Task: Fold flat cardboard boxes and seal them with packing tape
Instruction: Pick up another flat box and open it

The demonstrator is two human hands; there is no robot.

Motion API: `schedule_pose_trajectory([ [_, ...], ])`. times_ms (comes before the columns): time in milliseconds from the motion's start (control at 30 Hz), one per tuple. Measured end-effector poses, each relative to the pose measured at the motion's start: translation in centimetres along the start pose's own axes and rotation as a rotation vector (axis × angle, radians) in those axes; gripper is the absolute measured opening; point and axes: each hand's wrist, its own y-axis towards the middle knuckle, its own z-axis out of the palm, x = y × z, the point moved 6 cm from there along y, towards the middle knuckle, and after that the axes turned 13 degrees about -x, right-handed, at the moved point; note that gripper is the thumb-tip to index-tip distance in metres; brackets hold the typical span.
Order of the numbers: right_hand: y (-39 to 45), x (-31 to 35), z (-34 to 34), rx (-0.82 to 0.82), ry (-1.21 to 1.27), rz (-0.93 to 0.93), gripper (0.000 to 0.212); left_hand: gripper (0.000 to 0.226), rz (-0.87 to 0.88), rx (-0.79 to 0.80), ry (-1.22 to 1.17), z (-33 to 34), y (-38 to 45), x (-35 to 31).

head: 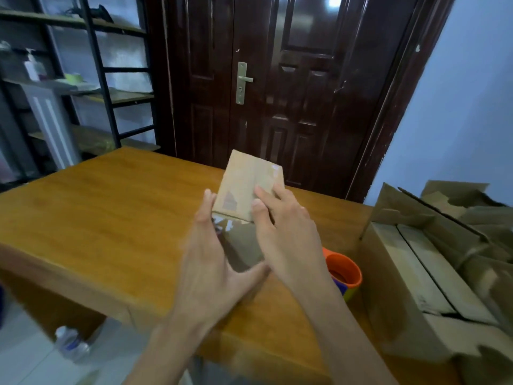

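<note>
A small brown cardboard box (244, 184) is held above the wooden table (97, 218), tilted with its top face toward me and old tape marks on it. My left hand (211, 262) is spread with straight fingers against the box's left side and underside. Over the box's right part lies my right hand (280, 226), fingers fairly straight and fingertips pressing its top face. An orange-rimmed roll of packing tape (345, 270) sits on the table just right of my right forearm. The lower part of the box is hidden by my hands.
A large open carton (402, 287) holding several flat cardboard pieces stands at the table's right. A dark wooden door is behind the table, a metal shelf rack (97, 79) at the left. A plastic bottle (70, 343) lies on the floor near the table's front-left.
</note>
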Motion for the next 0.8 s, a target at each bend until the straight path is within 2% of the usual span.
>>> schedule_pose_trajectory([
  [67, 0.1, -0.8, -0.5, -0.024, 0.101, 0.075, 0.044, 0.135, 0.218, -0.002, 0.104, 0.3, 2.4, -1.4],
  [133, 0.1, -2.2, -1.1, -0.031, 0.312, 0.239, 0.042, 0.121, 0.430, 0.118, 0.267, 0.6, 4.4, -3.8],
  [233, -1.1, -4.0, -0.2, -0.007, 0.661, 0.645, 0.030, 0.104, 0.674, 0.363, 0.521, 1.5, 6.2, -6.4],
  [300, -2.8, -5.1, 1.4, 0.012, 0.810, 0.967, 0.031, 0.094, 0.789, 0.503, 0.607, 2.6, 6.9, -7.1],
  [333, -3.7, -5.5, 2.3, 0.018, 0.872, 1.074, 0.035, 0.091, 0.840, 0.569, 0.630, 3.2, 6.9, -7.1],
  [367, -4.6, -5.6, 2.9, 0.031, 0.898, 1.095, 0.038, 0.090, 0.885, 0.630, 0.652, 3.8, 6.9, -7.1],
  [467, -6.6, -5.4, 3.2, 0.068, 0.820, 0.936, 0.042, 0.093, 0.967, 0.754, 0.712, 5.2, 6.7, -7.1],
  [533, -6.6, -5.1, 1.7, 0.014, 0.684, 0.694, 0.028, 0.088, 0.965, 0.784, 0.678, 5.1, 7.2, -7.7],
  [600, -5.4, -3.5, -0.8, -0.023, 0.407, 0.342, 0.023, 0.077, 0.889, 0.818, 0.588, 4.1, 9.0, -8.7],
  [667, -3.8, -1.5, -2.9, -0.001, 0.077, 0.085, 0.032, 0.070, 0.696, 0.949, 0.440, 3.2, 11.1, -9.3],
  [733, -2.6, -0.9, -4.0, -0.025, -0.096, 0.080, 0.061, 0.066, 0.479, 1.117, 0.269, 3.0, 11.8, -9.2],
  [800, -2.2, -1.1, -4.1, -0.024, -0.146, 0.143, 0.074, 0.062, 0.413, 1.181, 0.213, 3.5, 11.1, -8.7],
])
